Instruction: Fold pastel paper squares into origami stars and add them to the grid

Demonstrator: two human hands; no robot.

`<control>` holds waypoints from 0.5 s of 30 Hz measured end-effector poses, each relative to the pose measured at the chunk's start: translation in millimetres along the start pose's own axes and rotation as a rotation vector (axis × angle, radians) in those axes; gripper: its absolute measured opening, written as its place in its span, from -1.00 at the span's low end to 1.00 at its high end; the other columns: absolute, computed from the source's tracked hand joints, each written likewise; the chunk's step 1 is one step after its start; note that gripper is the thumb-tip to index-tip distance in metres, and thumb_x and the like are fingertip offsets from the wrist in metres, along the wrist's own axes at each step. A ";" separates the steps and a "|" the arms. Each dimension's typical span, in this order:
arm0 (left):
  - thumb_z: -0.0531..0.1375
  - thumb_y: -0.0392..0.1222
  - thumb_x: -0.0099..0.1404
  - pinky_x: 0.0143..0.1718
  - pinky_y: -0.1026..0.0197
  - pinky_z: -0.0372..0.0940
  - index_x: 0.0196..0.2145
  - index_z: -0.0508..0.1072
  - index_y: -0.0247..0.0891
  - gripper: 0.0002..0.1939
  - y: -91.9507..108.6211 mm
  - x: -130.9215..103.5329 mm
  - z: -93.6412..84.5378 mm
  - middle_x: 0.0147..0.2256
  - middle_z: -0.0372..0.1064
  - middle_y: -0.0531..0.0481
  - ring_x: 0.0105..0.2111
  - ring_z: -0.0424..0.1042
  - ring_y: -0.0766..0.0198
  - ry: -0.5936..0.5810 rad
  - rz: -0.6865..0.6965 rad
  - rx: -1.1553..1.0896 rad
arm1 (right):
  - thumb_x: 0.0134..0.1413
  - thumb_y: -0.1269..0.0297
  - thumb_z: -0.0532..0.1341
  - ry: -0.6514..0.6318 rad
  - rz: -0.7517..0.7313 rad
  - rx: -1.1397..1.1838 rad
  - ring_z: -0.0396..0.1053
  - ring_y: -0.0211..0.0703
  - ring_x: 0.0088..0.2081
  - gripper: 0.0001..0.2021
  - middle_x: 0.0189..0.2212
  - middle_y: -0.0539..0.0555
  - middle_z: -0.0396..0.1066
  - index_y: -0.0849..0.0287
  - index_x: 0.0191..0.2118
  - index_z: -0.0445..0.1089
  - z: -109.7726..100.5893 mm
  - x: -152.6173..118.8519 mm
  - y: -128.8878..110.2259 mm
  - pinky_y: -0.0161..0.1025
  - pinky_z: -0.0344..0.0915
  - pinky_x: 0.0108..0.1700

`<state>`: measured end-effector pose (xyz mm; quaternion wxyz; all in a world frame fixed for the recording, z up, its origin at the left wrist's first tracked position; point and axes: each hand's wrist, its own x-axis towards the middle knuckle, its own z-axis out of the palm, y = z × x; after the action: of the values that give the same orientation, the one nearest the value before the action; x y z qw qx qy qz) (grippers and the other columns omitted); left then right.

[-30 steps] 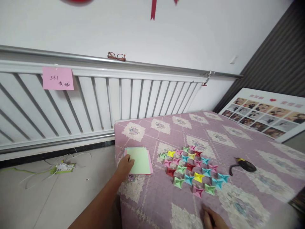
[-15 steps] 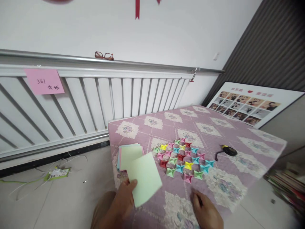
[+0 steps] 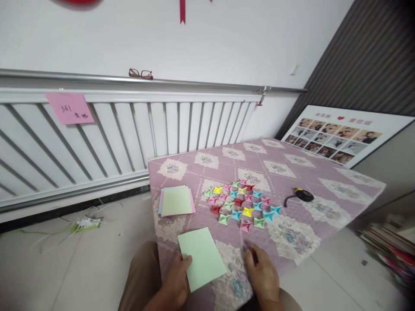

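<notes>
My left hand (image 3: 177,276) pinches a pale green square of paper (image 3: 201,258) by its left edge, thumb on top, over the table's near part. My right hand (image 3: 262,270) rests near the table's front edge, its fingers curled in with nothing visible in them. Beyond the held sheet lies a stack of coloured paper squares (image 3: 177,201), a pale yellow-green one on top with pink and blue edges below. Several small folded paper stars (image 3: 239,202) in green, pink, red, blue and yellow stand in slanting rows ahead of my hands.
A purple quilted cloth with flower patches covers the table (image 3: 223,168). A black and yellow item with a strap (image 3: 304,195) lies to the right. Behind runs a white radiator (image 3: 168,125); glasses (image 3: 141,74) rest on its pipe. A power strip (image 3: 87,223) sits on the floor.
My left hand has brought the green sheet nearer to me, away from the stack, which now shows whole. My right hand has shifted a little left. The view has moved slightly.
</notes>
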<state>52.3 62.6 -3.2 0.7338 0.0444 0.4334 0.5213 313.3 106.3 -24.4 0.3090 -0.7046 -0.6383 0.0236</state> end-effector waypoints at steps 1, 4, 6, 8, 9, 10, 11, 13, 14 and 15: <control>0.23 -0.27 0.12 -0.19 0.06 0.37 -0.24 0.33 -0.26 -0.78 -1.5 0.4 -0.2 -0.29 0.48 -0.12 -0.20 0.49 0.07 0.016 0.014 -0.005 | 0.12 0.02 0.01 0.001 -0.017 0.028 0.42 -0.01 -0.24 -0.57 -0.28 0.18 0.49 0.25 -0.15 0.43 1.1 -9.7 -4.3 -0.09 0.32 -0.15; 0.18 -0.32 0.16 -0.22 0.09 0.37 -0.20 0.31 -0.26 -0.78 -6.5 -0.4 0.7 -0.31 0.48 -0.11 -0.24 0.50 0.10 0.064 0.060 -0.043 | 0.13 0.05 0.08 -0.022 -0.137 0.065 0.41 -0.01 -0.15 -0.62 -0.15 0.16 0.46 0.17 -0.05 0.36 9.2 -46.7 -20.2 -0.04 0.31 -0.08; 0.17 -0.33 0.17 -0.24 0.10 0.38 -0.19 0.31 -0.28 -0.78 -8.9 -3.6 4.0 -0.31 0.47 -0.13 -0.26 0.50 0.10 0.078 0.083 -0.065 | 0.11 0.10 0.13 -0.004 -0.215 0.043 0.37 0.04 -0.04 -0.62 -0.06 0.15 0.41 0.10 0.03 0.31 18.5 -71.0 -33.1 0.01 0.30 -0.03; 0.16 -0.34 0.17 -0.25 0.11 0.37 -0.18 0.31 -0.30 -0.78 -10.8 -8.9 9.3 -0.31 0.47 -0.15 -0.27 0.50 0.09 0.084 0.097 -0.088 | 0.09 0.19 0.15 0.015 -0.334 0.066 0.39 0.02 -0.05 -0.62 -0.06 0.16 0.41 0.09 0.05 0.30 28.6 -88.0 -47.4 -0.04 0.35 -0.06; 0.16 -0.34 0.16 -0.25 0.11 0.37 -0.18 0.31 -0.30 -0.77 -12.0 -11.9 11.8 -0.32 0.47 -0.15 -0.26 0.50 0.09 0.080 0.096 -0.100 | 0.08 0.26 0.15 -0.006 -0.386 0.081 0.38 0.01 -0.03 -0.59 -0.03 0.16 0.39 0.10 0.09 0.27 32.9 -92.6 -54.7 -0.07 0.36 -0.06; 0.17 -0.33 0.16 -0.25 0.12 0.37 -0.18 0.31 -0.30 -0.76 -13.7 -14.8 13.5 -0.31 0.47 -0.16 -0.25 0.49 0.08 0.074 0.095 -0.106 | 0.07 0.33 0.13 -0.006 -0.434 0.103 0.39 0.00 -0.03 -0.58 -0.02 0.17 0.39 0.09 0.09 0.28 36.0 -94.6 -61.6 -0.10 0.38 -0.07; 0.18 -0.32 0.15 -0.26 0.13 0.36 -0.18 0.31 -0.29 -0.75 -16.0 -17.6 13.8 -0.30 0.46 -0.15 -0.24 0.49 0.08 0.066 0.087 -0.104 | 0.05 0.40 0.11 -0.015 -0.469 0.128 0.38 -0.01 -0.02 -0.58 -0.02 0.17 0.39 0.08 0.07 0.30 37.9 -94.1 -67.8 -0.11 0.38 -0.06; 0.21 -0.28 0.12 -0.28 0.16 0.35 -0.16 0.31 -0.25 -0.70 -21.5 -22.1 8.6 -0.26 0.45 -0.13 -0.24 0.48 0.11 0.046 0.038 -0.052 | 0.00 0.47 0.08 -0.049 -0.515 0.200 0.41 -0.04 -0.06 -0.61 -0.07 0.15 0.43 0.07 -0.03 0.38 37.5 -88.2 -76.8 -0.15 0.41 -0.09; 0.22 -0.26 0.10 -0.31 0.19 0.34 -0.15 0.31 -0.23 -0.67 -24.1 -23.9 2.8 -0.23 0.44 -0.11 -0.26 0.48 0.14 0.026 0.003 0.005 | -0.03 0.50 0.07 -0.070 -0.515 0.241 0.44 -0.06 -0.11 -0.63 -0.14 0.12 0.46 0.06 -0.10 0.41 35.7 -84.0 -79.0 -0.17 0.42 -0.12; 0.23 -0.24 0.07 -0.34 0.21 0.32 -0.15 0.31 -0.21 -0.66 -25.8 -25.6 -5.1 -0.22 0.43 -0.08 -0.29 0.47 0.18 0.001 -0.046 0.089 | -0.05 0.52 0.06 -0.095 -0.488 0.276 0.44 -0.08 -0.13 -0.63 -0.17 0.10 0.47 0.06 -0.14 0.43 33.0 -79.8 -79.7 -0.18 0.42 -0.11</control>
<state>65.5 28.3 -4.6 0.7427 0.0667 0.4574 0.4844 214.0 46.3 -42.8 0.3682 -0.4796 -0.7936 0.0685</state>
